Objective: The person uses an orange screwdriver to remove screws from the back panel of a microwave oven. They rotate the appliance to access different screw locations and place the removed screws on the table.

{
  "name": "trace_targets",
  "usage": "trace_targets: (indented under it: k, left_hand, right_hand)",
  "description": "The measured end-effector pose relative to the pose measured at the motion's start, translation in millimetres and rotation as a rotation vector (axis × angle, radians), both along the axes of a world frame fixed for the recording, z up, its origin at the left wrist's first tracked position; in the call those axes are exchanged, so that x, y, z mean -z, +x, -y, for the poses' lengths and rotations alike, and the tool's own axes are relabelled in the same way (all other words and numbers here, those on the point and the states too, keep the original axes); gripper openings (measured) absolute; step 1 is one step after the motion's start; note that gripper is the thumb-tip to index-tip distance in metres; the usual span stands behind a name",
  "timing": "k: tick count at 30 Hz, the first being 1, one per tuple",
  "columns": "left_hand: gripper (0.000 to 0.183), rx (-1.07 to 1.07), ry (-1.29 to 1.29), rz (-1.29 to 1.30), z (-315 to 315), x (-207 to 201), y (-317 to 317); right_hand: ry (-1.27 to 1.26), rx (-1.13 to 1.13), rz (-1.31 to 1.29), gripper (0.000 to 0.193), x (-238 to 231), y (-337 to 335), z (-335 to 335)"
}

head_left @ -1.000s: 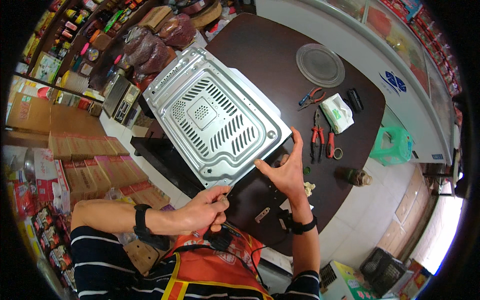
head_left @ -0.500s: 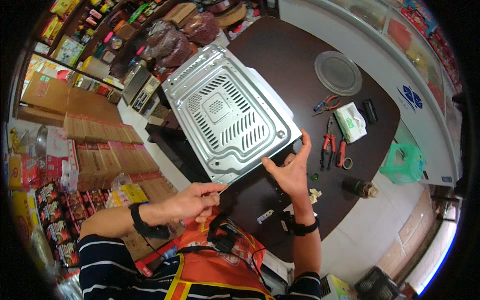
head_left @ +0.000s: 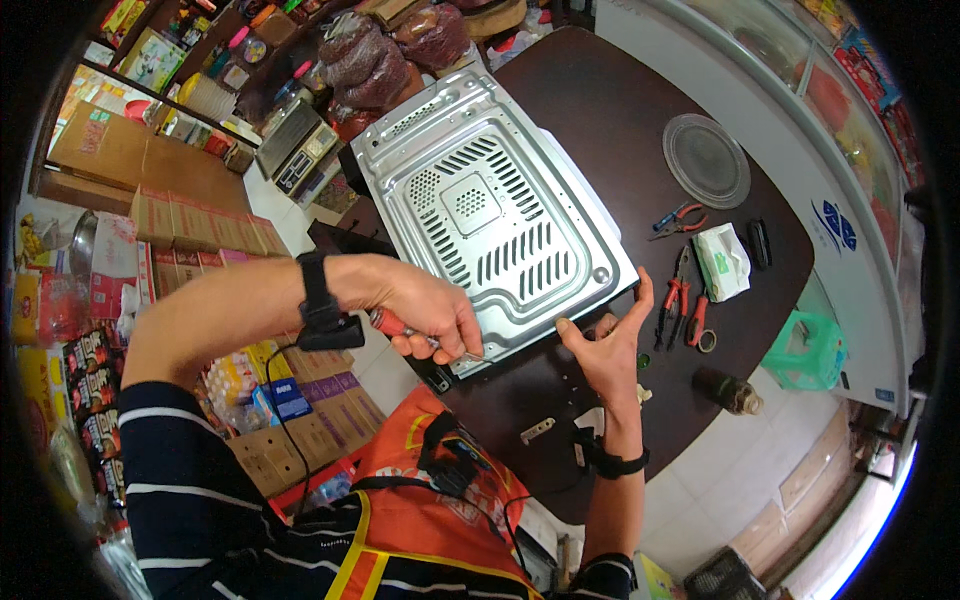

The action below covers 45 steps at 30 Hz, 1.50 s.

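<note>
**Screwdriver at the near edge of the metal cover**

Your left hand (head_left: 430,315) is closed tight around a red-handled screwdriver (head_left: 400,327), and its tip points at the near edge of the grey metal cover (head_left: 490,215). Your right hand (head_left: 605,345) is open, with fingers spread, and it presses against the same near edge, holding nothing. The cover lies tilted on the dark brown table (head_left: 610,110), on top of a black appliance body.

Keep the blade straight in line with the screw, and let the right hand steady the cover so it does not slide. The sheet is thin stamped steel, shiny, with rows of vent slots and a square of small holes; its edges may be sharp. To the right of the cover lie red-handled pliers (head_left: 680,300), and beyond them a round glass plate (head_left: 706,160), smooth and clear.
</note>
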<state>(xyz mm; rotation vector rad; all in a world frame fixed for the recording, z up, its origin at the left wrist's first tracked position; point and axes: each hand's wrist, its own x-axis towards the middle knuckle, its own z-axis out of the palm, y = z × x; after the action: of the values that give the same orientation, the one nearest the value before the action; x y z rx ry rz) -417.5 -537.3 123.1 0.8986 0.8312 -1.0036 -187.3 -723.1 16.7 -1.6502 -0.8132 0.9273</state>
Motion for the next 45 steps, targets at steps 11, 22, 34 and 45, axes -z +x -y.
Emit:
trace_targets:
  k: [11, 22, 34, 45]
  left_hand:
    - [0.043, -0.079, -0.105, 0.0, 0, 17, -3]
    - [0.039, -0.766, 0.263, -0.047, 133, -12, -17]
    - [0.034, -1.177, 0.65, 0.208, 208, 27, 1]
    - [0.039, -0.587, 0.503, 0.134, 132, -9, -79]
  right_hand:
    - [-0.046, 0.01, -0.037, 0.128, 4, -3, 0]
    - [0.004, 0.032, -0.077, 0.129, 7, -6, -1]
    - [0.077, -0.018, -0.038, 0.122, 18, 3, 4]
    - [0.038, 0.019, -0.089, 0.129, 17, -6, 2]
